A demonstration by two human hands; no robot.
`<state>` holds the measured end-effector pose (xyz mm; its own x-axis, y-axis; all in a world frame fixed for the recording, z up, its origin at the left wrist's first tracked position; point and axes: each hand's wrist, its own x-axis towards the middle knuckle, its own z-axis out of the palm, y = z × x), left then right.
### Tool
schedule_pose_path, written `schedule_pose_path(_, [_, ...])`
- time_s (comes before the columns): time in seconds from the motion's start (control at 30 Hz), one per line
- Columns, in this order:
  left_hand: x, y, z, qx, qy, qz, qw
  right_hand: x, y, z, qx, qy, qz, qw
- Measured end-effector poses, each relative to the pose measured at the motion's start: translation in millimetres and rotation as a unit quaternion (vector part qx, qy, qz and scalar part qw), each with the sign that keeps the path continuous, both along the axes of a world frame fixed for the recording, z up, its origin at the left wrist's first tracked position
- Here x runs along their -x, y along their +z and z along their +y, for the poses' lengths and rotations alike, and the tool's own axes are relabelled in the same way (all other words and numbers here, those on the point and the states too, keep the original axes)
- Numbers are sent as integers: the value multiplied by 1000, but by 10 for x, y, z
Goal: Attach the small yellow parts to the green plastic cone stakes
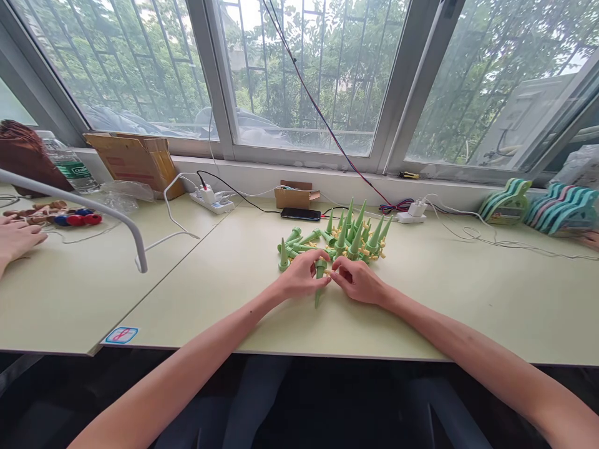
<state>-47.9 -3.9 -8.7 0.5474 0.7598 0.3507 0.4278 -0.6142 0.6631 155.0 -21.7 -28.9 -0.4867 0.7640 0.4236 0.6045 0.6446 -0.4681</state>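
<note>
Just in front of a pile of green parts, my left hand [304,274] grips a green plastic watering spike [320,267], its pointed end down toward the table. Thumb and fingers of my right hand [358,280] pinch a small yellow valve [328,272] at the side of that spike; whether it sits in the spike I cannot tell. Behind my right hand, several green spikes with yellow pieces [355,234] stand point up. Loose green spikes [299,238] lie behind my left hand, one of them upright.
A black phone [301,214] lies behind the pile, before a small cardboard box [296,196]. Power strips [213,201] and cables run along the window side. Green and teal hangers [561,209] stand at right. At left are a white curved tube [93,202] and another person's hand [21,239].
</note>
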Motion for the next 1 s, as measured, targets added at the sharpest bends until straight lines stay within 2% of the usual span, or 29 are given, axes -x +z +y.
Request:
schedule_pose_path(0.5, [-4,-26,4,-8,-3,8,1000,-3,-87,60,-41,-28,-71,996])
schedule_pose_path(0.83, [-8,-24,28,-9,20,3,1000,4,-34,26,-2,-22,-15,1000])
schedule_pose_path(1.0, [-2,-22,24,-3,11,6,1000,3,-36,23,-2,-16,-13,1000])
